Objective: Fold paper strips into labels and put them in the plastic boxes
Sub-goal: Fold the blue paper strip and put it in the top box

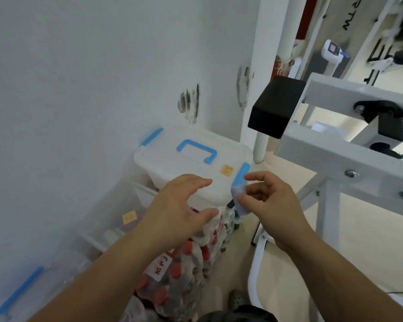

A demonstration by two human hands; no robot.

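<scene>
While our right hand (272, 205) pinched a small lilac folded label (239, 199) between thumb and forefinger, our left hand (179, 205) hovered, fingers loosely spread and empty, over the lidded plastic box (196, 163). The label hung just right of the lid's near corner, beside its blue latch (241, 174).

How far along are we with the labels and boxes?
Seemingly done: yellow tags show on the top box lid and the lower box. In hand: the right hand pinches a folded lilac paper; the left hand hovers open at the lid. Left: the lid looks closed, so this paper is not in yet.
</scene>
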